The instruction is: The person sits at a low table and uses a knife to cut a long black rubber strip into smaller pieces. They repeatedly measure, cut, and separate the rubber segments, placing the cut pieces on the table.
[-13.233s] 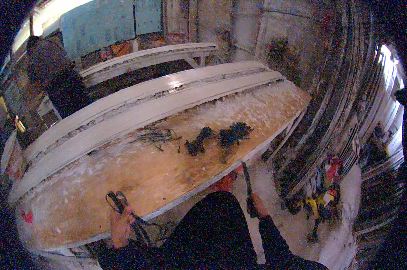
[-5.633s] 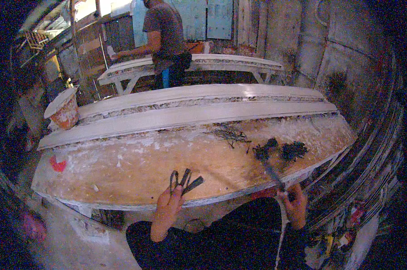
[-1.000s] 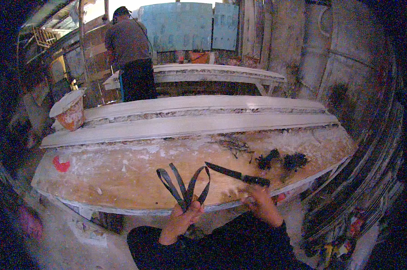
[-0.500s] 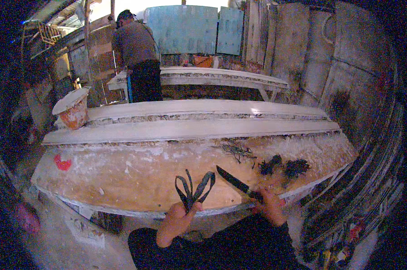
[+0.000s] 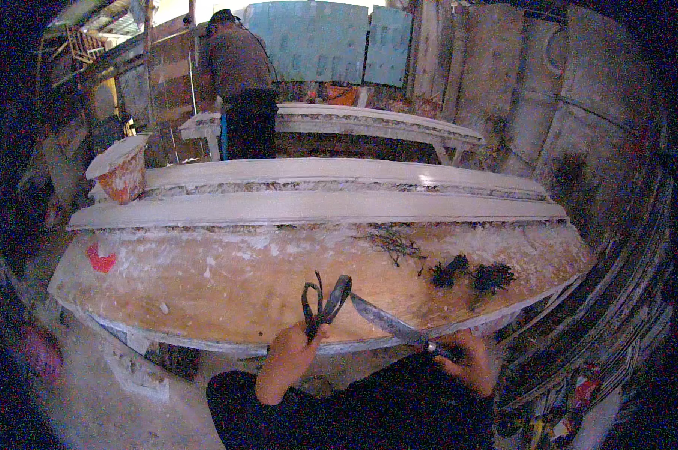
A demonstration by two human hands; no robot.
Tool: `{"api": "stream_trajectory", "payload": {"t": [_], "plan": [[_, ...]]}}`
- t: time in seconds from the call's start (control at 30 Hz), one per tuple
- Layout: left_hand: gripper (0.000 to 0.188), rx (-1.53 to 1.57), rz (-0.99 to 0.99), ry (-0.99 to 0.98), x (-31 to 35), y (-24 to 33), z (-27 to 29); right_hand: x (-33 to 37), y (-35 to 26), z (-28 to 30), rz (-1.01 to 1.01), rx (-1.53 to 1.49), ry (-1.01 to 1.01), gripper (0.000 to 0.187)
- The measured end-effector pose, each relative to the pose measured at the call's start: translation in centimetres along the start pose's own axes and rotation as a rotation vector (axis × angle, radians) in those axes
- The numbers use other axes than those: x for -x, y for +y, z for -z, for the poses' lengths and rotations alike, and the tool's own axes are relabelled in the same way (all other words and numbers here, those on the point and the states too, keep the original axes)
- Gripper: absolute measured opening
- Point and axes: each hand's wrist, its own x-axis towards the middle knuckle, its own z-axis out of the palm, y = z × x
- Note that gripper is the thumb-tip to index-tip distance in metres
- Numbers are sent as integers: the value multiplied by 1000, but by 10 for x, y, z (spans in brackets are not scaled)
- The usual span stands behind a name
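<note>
My left hand [image 5: 288, 358] is closed on the lower end of a bundle of dark, flat strips [image 5: 340, 291], which stand up from the fist in loops. What the strips are made of I cannot tell. My right hand [image 5: 470, 364] grips the dark handle of a knife [image 5: 388, 321]. Its long blade slants up and left, the tip right beside the largest loop; whether they touch is unclear. Both hands are over my lap at the near edge of a worn wooden tabletop [image 5: 226, 300].
Two dark tangled clumps [image 5: 493, 277] and thin dark strands [image 5: 391, 244] lie on the tabletop's right half. Long white moulded pieces [image 5: 316, 210] run along its back, with a white-crusted orange bucket [image 5: 129, 180] at their left end. Behind, a person [image 5: 241, 67] stands at another bench [image 5: 384, 124].
The knife has come down and left, and its blade has turned so the tip is by the loops. The strips have tilted slightly and shifted right. My view has shifted a little.
</note>
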Motion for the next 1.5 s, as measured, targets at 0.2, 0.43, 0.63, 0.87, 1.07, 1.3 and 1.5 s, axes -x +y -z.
{"api": "stream_trajectory", "payload": {"t": [0.2,0.43,0.63,0.87,1.07,1.3,1.5], "plan": [[25,-148,-62,-83,4,9,-4,-3,1,-7,83,211,47,31],[26,-167,-222,-314,8,27,-22,-15,-4,-20,89,462,124,38],[28,-181,-204,-408,11,33,-35,-23,-2,-29,130,400,251,34],[34,-87,-256,-422,15,34,-41,-30,-9,-35,169,428,240,26],[36,-163,-306,-461,12,25,-30,-23,20,-30,181,474,120,30],[43,-69,-124,-377,30,10,35,-19,69,31,-257,447,505,32],[42,-191,-56,-163,10,-8,28,1,54,37,-156,361,345,32]]}}
